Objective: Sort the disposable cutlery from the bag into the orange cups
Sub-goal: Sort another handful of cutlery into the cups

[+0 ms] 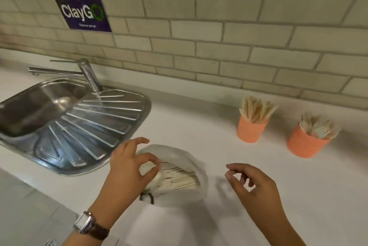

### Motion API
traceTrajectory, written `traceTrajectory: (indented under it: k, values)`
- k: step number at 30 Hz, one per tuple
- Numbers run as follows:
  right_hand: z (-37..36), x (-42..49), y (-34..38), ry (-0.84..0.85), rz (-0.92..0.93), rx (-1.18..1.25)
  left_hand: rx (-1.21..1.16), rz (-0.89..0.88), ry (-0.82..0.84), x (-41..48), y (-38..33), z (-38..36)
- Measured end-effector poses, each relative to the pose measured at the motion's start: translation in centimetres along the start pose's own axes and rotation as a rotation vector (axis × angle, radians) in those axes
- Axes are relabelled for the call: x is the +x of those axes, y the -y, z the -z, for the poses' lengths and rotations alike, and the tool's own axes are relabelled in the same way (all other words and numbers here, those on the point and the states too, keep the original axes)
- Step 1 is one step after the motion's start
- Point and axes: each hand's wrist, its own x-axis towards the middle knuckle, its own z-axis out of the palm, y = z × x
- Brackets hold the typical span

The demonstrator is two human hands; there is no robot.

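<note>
A white bag (175, 202) lies open on the white counter, with several pale wooden cutlery pieces (179, 176) showing in its mouth. My left hand (129, 166) is at the bag's opening, thumb and forefinger pinched on the bag's rim. My right hand (251, 182) hovers to the right of the bag, fingers loosely curled and holding nothing. Two orange cups stand farther right: the nearer-left orange cup (251, 130) holds wooden sticks or knives, the right orange cup (306, 144) holds wooden forks.
A steel sink with a ribbed drainboard (79, 126) and a tap (87, 74) fills the left. A tiled wall with a purple sign (81, 8) runs behind. The white counter (199, 126) lies between bag and cups.
</note>
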Motion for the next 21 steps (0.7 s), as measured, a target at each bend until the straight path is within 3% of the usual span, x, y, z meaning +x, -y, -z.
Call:
traceTrajectory:
  k: [5, 7, 10, 19, 21]
  values:
    - [-6.9, -0.8, 3.7, 0.077, 0.130, 0.024, -0.081, 0.108, 0.205, -0.2, 4.6, -0.5]
    - [-9.2, -0.7, 4.2, 0.236, 0.111, -0.026, -0.121, 0.088, 0.294, -0.1, 5.2, -1.0]
    - [-12.6, 0.5, 3.2, 0.525, 0.084, -0.300, -0.172, 0.054, 0.367, 0.5, 5.6, -1.4]
    - [-16.0, 5.4, 1.1, 0.905, 0.024, -0.963, -0.217, -0.033, 0.411, 1.3, 5.2, -0.6]
    - [-16.6, 5.8, 0.4, 0.895, 0.185, -1.042, -0.226, -0.052, 0.441, 1.3, 5.0, -0.7]
